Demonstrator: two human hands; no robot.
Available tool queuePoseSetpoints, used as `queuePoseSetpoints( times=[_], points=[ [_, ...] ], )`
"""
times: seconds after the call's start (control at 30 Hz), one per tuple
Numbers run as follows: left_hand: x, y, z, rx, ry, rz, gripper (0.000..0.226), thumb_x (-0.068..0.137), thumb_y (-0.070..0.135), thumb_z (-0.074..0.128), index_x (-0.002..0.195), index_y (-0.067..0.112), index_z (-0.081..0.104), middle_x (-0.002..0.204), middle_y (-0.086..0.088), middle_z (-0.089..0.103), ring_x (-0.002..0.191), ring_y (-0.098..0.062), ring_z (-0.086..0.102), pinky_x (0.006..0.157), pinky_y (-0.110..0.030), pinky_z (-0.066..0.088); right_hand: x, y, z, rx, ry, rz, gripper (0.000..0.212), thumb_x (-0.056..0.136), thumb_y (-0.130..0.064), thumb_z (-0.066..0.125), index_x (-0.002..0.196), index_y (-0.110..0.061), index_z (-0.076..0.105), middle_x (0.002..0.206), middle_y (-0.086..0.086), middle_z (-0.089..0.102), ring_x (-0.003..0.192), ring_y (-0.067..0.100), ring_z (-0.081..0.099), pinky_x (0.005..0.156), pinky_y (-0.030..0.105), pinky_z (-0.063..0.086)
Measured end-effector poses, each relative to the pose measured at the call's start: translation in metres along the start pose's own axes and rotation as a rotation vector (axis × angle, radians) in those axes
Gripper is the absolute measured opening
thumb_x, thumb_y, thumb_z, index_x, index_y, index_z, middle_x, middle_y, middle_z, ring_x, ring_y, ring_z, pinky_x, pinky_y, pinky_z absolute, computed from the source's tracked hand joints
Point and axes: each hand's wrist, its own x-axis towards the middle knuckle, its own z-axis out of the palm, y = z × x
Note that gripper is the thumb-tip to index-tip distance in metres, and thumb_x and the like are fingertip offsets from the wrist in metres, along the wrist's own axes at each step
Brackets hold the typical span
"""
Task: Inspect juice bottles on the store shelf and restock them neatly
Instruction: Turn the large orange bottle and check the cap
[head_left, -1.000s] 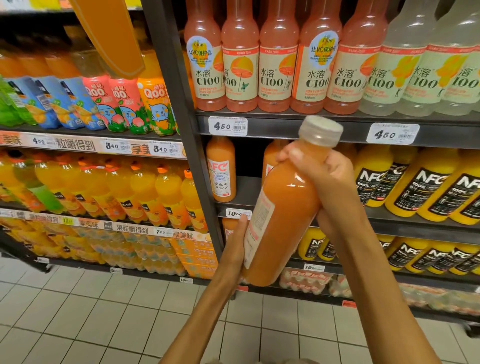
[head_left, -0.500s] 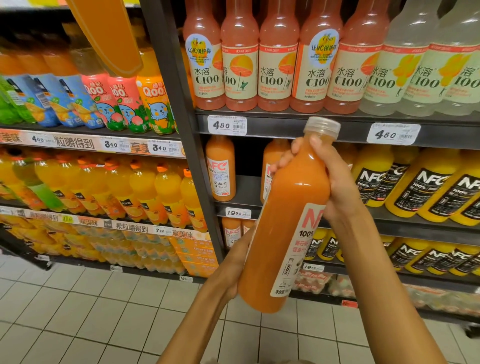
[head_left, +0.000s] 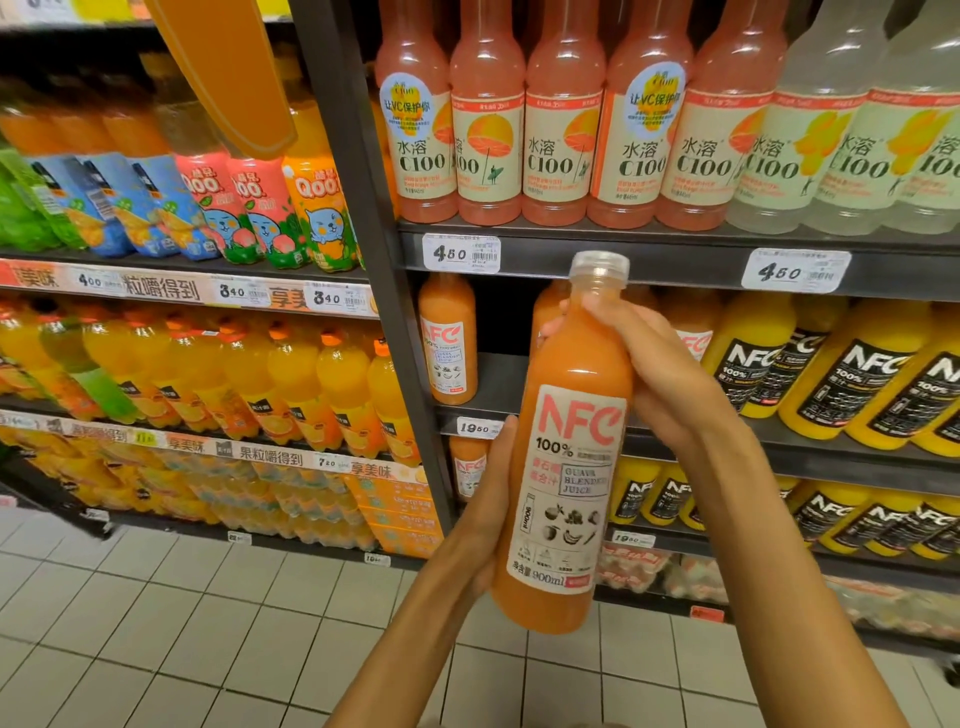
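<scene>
I hold an orange NFC guava juice bottle (head_left: 569, 467) upright in front of the shelf, its white label facing me and its clear cap on top. My right hand (head_left: 649, 374) grips the shoulder just under the cap. My left hand (head_left: 491, 499) cups the lower left side of the bottle, its fingers hidden behind it. Another bottle of the same guava juice (head_left: 448, 340) stands on the middle shelf (head_left: 498, 382), with an open gap to its right.
Pink and pale C100 bottles (head_left: 561, 130) fill the shelf above. Black-labelled NFC orange bottles (head_left: 841, 374) crowd the right of the middle shelf and the shelf below. A dark upright post (head_left: 374, 270) divides off the left bay of Qoo and orange drinks. Tiled floor (head_left: 182, 649) lies below.
The bottle has been turned in my hands so its front label faces me, and it now stands more upright. It also sits a little lower and nearer.
</scene>
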Motion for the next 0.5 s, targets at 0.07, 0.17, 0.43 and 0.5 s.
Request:
queuePoseSetpoints(
  times=[0.07,0.17,0.43,0.5],
  points=[
    [-0.001,0.001,-0.001,-0.08,-0.059,-0.052,0.063,0.09,0.063,0.033,0.119,0.015,0.063,0.103,-0.012,0.071,0.092,-0.027,0.068,0.082,-0.041,0.054,0.002,0.005,0.0,0.102,-0.064,0.025,0.038,0.084,-0.04,0.055,0.114,-0.017,0.058,0.104,0.005,0.073,0.098,0.021,0.069,0.08,0.035,0.056],
    [-0.003,0.001,0.004,-0.144,-0.094,-0.123,0.065,0.084,0.063,0.044,0.115,0.008,0.061,0.098,-0.015,0.067,0.088,-0.03,0.062,0.087,-0.044,0.046,0.003,0.017,0.007,0.317,-0.117,0.076,0.036,0.087,-0.038,0.049,0.112,-0.015,0.058,0.104,0.009,0.072,0.097,0.028,0.068,0.087,0.043,0.055],
    [-0.005,-0.005,-0.013,0.081,0.062,0.05,0.044,0.085,0.058,0.032,0.089,0.044,0.073,0.096,0.002,0.075,0.089,-0.016,0.071,0.07,-0.028,0.058,0.002,0.019,0.01,0.23,-0.028,-0.006,0.032,0.079,-0.041,0.061,0.103,-0.02,0.063,0.093,0.004,0.074,0.088,0.022,0.071,0.07,0.031,0.057],
    [-0.004,-0.006,-0.016,0.074,0.069,0.059,0.045,0.08,0.06,0.031,0.084,0.046,0.074,0.091,0.004,0.075,0.085,-0.014,0.072,0.063,-0.025,0.057,0.003,0.02,0.01,0.224,0.034,0.026,0.033,0.079,-0.039,0.064,0.105,-0.019,0.062,0.09,0.002,0.075,0.083,0.018,0.072,0.065,0.029,0.057]
  ],
)
